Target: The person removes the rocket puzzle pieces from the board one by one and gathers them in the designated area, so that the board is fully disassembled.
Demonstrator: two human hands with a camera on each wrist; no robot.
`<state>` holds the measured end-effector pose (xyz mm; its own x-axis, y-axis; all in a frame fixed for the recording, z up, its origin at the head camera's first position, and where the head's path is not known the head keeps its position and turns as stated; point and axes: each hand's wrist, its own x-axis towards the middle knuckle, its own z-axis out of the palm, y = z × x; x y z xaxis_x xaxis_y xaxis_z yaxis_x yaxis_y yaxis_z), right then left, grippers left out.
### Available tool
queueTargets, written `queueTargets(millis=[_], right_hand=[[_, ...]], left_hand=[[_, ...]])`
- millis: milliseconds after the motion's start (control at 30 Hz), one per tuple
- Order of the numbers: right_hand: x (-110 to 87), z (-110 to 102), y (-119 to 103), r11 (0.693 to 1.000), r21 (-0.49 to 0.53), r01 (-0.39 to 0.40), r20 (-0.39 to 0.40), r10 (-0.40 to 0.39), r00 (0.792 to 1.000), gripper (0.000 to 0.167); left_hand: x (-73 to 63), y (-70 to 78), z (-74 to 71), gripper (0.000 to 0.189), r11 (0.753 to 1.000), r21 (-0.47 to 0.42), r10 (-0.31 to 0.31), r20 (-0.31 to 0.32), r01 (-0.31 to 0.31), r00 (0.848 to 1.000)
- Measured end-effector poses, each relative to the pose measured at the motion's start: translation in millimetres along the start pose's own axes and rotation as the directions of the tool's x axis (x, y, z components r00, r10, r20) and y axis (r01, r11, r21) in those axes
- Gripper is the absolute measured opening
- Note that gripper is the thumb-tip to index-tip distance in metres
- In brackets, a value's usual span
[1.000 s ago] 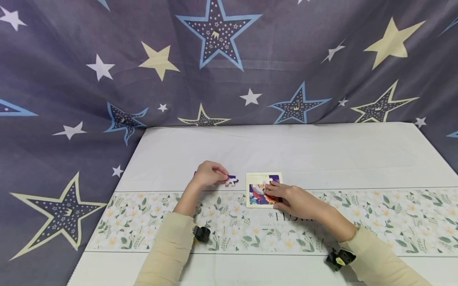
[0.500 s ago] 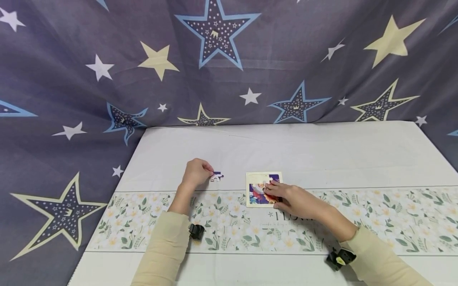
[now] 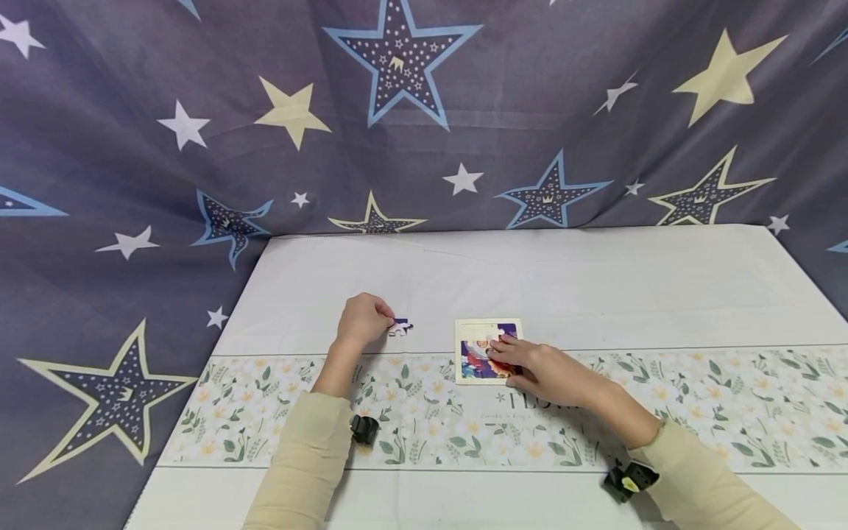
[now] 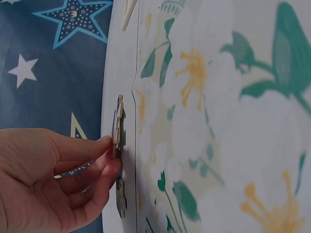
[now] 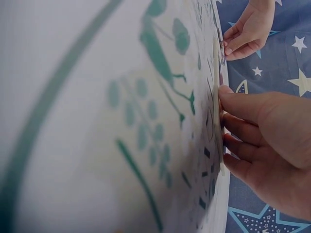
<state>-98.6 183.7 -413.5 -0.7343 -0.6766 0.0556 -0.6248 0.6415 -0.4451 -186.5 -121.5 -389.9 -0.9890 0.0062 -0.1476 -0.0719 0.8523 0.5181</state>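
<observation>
My left hand (image 3: 363,322) pinches a purple and white jigsaw piece (image 3: 400,328) between thumb and fingertips, left of the puzzle frame. In the left wrist view this piece (image 4: 119,119) is edge-on, close over the tabletop, and another piece (image 4: 121,199) shows below the fingers. My right hand (image 3: 546,372) rests on the square puzzle frame (image 3: 458,350), its fingertips on the lower right part of the picture. Colourful pieces fill the bottom and right of the frame; its upper left shows bare pale backing. Edge-on, the frame (image 5: 217,73) lies flat under the right fingers (image 5: 238,128).
A white tablecloth (image 3: 563,287) with a printed floral band (image 3: 265,412) covers the table. Behind and to the left hangs a dark star-patterned curtain (image 3: 232,59). Black wrist devices (image 3: 364,429) sit at both beige sleeves.
The left hand has drawn left, away from the frame, with the jigsaw piece, then stayed nearly still over the last half second. The right hand and the frame have stayed in place.
</observation>
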Motion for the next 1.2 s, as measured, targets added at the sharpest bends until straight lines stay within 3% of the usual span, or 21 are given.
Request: queueTargets(millis=[300,467,633,833,1200], right_hand=[[2.1,-0.6,-1.8,1.000,0.001,0.004,0.003,-0.004,1.000,0.047],[2.5,0.7,-2.8,1.000,-0.016,0.007,-0.016,-0.007,1.000,0.048],[2.8,2.7,-4.2,0.999,-0.031,-0.018,-0.019,0.017,1.000,0.048],[1.5,4.2,-5.6,0.998,-0.051,-0.038,-0.022,0.037,0.999,0.048],[1.1,4.6,-6.8,0.995,-0.090,-0.039,-0.036,0.036,0.999,0.048]], left_hand=[[-0.2,-1.9,-2.8,0.006,1.000,-0.024,-0.004,-0.004,0.003,1.000],[-2.0,2.0,-4.6,0.009,0.999,-0.049,0.024,-0.014,-0.025,1.000],[-4.6,9.9,-3.5,0.010,0.994,-0.085,0.064,-0.011,-0.065,0.998],[-7.6,23.7,2.2,0.012,0.988,-0.118,0.109,0.035,-0.104,0.993],[-14.7,51.7,16.6,0.010,0.966,-0.137,0.231,0.078,-0.219,0.970]])
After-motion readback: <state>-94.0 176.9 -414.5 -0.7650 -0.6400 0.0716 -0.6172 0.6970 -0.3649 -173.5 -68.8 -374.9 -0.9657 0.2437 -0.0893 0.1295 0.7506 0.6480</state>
